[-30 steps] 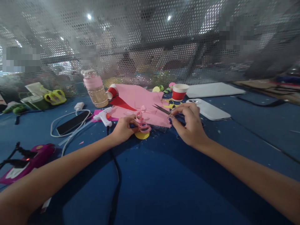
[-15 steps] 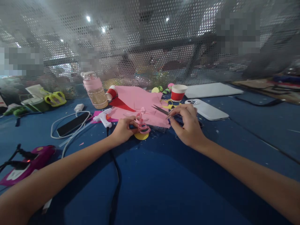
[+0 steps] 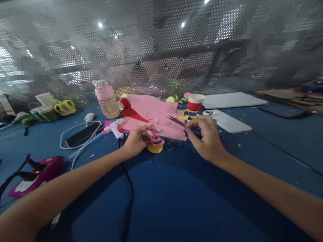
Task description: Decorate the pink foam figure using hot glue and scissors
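My left hand [image 3: 135, 143] is closed on a pink paper spiral [image 3: 154, 134] that stands on a small yellow disc [image 3: 154, 149] on the blue table. My right hand [image 3: 205, 137] is curled to the right of it, its thumb and forefinger pinched on something small that I cannot make out, at the edge of a pink paper sheet [image 3: 153, 112]. Open scissors [image 3: 176, 121] lie on that sheet just left of my right fingertips.
A white glue gun [image 3: 114, 127] and its cord, a dark phone [image 3: 83, 134] with a white cable, a pink-sleeved bottle [image 3: 107, 101], red paper cups [image 3: 195, 102], a white phone [image 3: 228, 121] and a magenta device [image 3: 37, 171] surround the work. A perforated metal screen [image 3: 161, 50] closes the back.
The camera view has shifted slightly; both hands stay at the pink spiral and the paper sheet with little visible movement.
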`<state>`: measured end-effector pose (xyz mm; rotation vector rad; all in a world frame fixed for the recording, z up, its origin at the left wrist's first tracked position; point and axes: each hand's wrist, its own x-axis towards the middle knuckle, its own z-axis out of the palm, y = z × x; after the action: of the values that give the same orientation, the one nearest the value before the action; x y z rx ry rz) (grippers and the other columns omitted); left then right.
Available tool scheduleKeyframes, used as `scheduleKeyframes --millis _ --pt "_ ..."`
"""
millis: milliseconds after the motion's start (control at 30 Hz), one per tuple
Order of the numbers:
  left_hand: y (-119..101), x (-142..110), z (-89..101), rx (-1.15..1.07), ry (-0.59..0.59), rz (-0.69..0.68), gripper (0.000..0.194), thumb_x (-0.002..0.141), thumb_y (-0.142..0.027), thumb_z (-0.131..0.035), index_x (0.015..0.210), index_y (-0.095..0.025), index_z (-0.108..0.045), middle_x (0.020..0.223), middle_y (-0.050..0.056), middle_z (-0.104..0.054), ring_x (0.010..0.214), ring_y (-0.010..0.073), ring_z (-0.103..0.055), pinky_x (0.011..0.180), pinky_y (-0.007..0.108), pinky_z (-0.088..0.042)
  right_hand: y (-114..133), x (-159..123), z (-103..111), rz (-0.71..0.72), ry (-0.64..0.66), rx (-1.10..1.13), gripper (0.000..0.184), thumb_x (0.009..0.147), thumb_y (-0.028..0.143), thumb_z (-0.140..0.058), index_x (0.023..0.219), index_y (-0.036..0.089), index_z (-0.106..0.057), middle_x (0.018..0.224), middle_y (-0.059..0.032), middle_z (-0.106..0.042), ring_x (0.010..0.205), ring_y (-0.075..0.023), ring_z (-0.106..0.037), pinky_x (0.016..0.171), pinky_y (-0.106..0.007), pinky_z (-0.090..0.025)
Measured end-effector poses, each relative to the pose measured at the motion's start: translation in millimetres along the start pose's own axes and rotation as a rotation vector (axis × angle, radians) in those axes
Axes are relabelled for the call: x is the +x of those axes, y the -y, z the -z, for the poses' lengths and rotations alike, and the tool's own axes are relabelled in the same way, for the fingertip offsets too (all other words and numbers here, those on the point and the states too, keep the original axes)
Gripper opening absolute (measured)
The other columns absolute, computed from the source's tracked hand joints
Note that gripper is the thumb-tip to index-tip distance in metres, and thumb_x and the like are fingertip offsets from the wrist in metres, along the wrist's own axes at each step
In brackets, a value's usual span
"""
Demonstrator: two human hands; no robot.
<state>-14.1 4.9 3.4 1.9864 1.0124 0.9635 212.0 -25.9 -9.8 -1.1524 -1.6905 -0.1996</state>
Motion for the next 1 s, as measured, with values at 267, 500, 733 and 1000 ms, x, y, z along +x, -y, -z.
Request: scheduleKeyframes --millis 267,500,733,1000 --pt "-2.5 0.0 0.1 0.001 0.018 0.029 0.020 0.062 -0.011 -0.066 0.081 -0.013 -0.060 0.071 0.004 -0.069 0.072 0.0172 -0.066 0.066 0.027 -0.051 -0.4 -0.8 -0.6 0.006 0.009 -0.012 0.006 0.072 0.022 -0.047 0.076 0.023 -0.051 0.081 -0.0065 -0.054 0.084 -0.0249 -0.052 0.081 -0.048 -0.038" --pt "-1.0 -0.3 0.8 0.028 0.034 -0.003 0.017 0.062 -0.012 -0.066 0.078 -0.013 -0.060 0.068 0.003 -0.069 0.070 0.0168 -0.065 0.068 0.028 -0.050 0.5 -0.3 -0.6 0.016 0.015 -0.001 0.005 0.073 0.021 -0.047 0.075 0.023 -0.051 0.081 -0.0064 -0.055 0.084 -0.0246 -0.052 0.079 -0.045 -0.038" --pt "0.1 -0.2 0.5 0.015 0.023 -0.001 0.020 0.061 -0.012 -0.066 0.080 -0.013 -0.060 0.066 0.002 -0.068 0.066 0.0159 -0.064 0.064 0.026 -0.049 -1.9 -0.8 -1.6 0.054 0.016 -0.005 0.006 0.074 0.020 -0.046 0.076 0.022 -0.052 0.080 -0.0058 -0.055 0.084 -0.0236 -0.052 0.076 -0.043 -0.039" --pt "1.3 0.7 0.3 -0.047 -0.064 -0.076 0.014 0.060 -0.016 -0.069 0.072 -0.014 -0.061 0.077 0.004 -0.069 0.071 0.0154 -0.064 0.072 0.028 -0.050 -4.3 -1.9 -2.2 0.083 0.017 0.005 0.007 0.074 0.017 -0.047 0.077 0.022 -0.051 0.080 -0.0064 -0.054 0.083 -0.0240 -0.052 0.075 -0.043 -0.039"
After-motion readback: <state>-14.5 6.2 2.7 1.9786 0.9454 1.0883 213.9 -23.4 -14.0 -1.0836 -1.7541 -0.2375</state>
